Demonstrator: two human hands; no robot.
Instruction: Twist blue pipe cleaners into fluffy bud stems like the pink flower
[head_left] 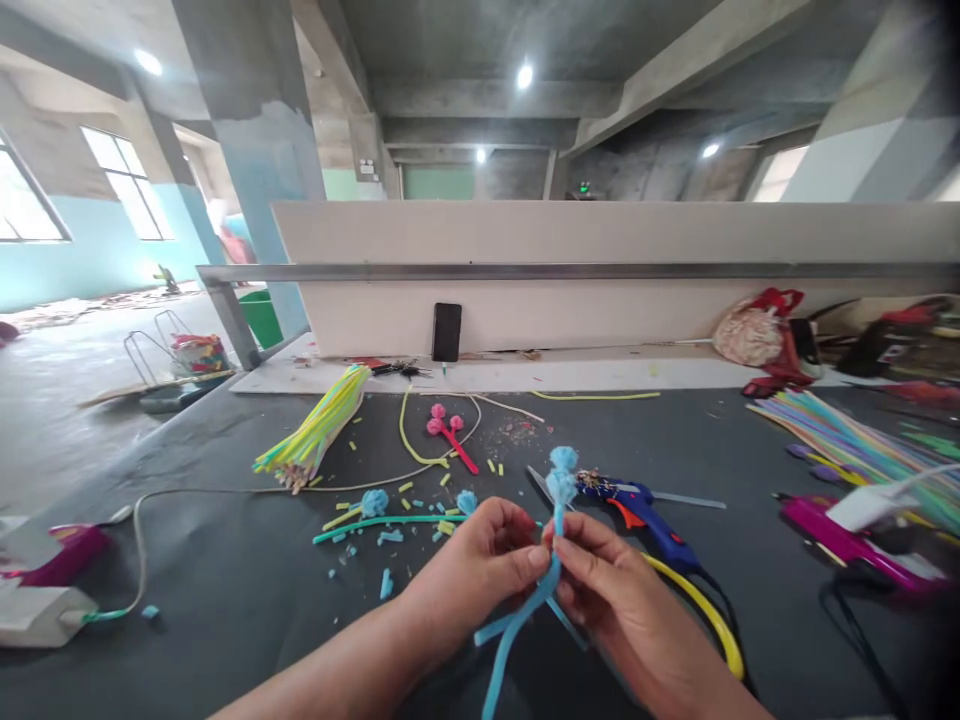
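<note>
Below the grip, loose blue ends [507,650] were splayed toward the wearer; if one were snagged under a wrist, the whole piece could be twisted. At the grip, the blue stems [558,525] were held upright between the two hands: they were pinched by the thumb and fingers of the right hand [622,595], and were closed on from the other side by the thumb and fingers of the left hand [480,570], whose far fingertips were partly hidden. Because so narrow a stretch was pinched, the stems could be made to slip or turn if the pressure were eased unevenly.

Just above the grip, blue pompoms [562,474] were carried on the stem; they could be crushed or pulled loose if the fingers were slid upward. Right of the grip, a yellow stem [705,605] was curved beside a black cord, by which it could be caught.

Just beyond the pompoms, to the right, a blue glue gun [651,520] was laid with its crusted nozzle turned toward them. Whether it was heated could not be told; if it was, fluff could be stuck or skin burned by a small drift. A pointed metal blade [538,484] was left beside the pompoms, by which fibres could be nicked.

Beyond the grip to the left, loose blue pompoms [374,502] were scattered among clippings [391,537], by which glue could be fouled. Farther off, a pink piece [455,444] was set down.
</note>
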